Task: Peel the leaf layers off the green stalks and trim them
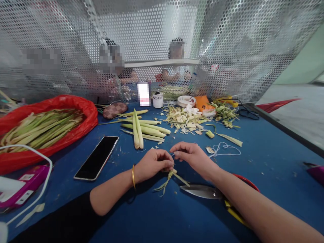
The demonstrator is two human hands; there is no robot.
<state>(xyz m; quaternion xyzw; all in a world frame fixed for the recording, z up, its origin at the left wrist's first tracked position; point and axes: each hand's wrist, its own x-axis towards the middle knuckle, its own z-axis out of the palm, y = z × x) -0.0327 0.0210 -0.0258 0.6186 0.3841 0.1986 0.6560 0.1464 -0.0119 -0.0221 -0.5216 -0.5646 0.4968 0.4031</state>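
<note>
Bench [141, 222]: while littered with scraps and loose stalks, plain blue and flat across the foreground.
Mesh screen [157, 23]: standing along the far edge, with people [128, 75] dimly visible through the holes.
Red bag [76, 101]: wide-mouthed at the far left, filled with long, thin, greenish leaves [43, 128].
Scissors [199, 191]: lying partly hidden beneath the right forearm [233, 192], with blades pointing left.
Green stalks [149, 130]: laid in a loose pile beyond the hands, with two crossing the rest.
Scrap heap [186, 119]: piled farther back, right of the stalks.
Left hand [152, 163]: bent into a close pinch, holding the top of a small braided bundle [170, 175].
Right hand [191, 155]: half curled, just beside the left fingertips, near a fine thread [172, 155]; whether gripping it, cannot tell.
Phone [97, 158]: lying dark and face up, left of the left hand.
Braided bundle: directly below the left fingertips, in front of both hands, with loose strands splayed; whether touching the bench, cannot tell.
White cord [225, 148]: looped on the bench, right of the right hand.
Thread: between both sets of fingertips.
</note>
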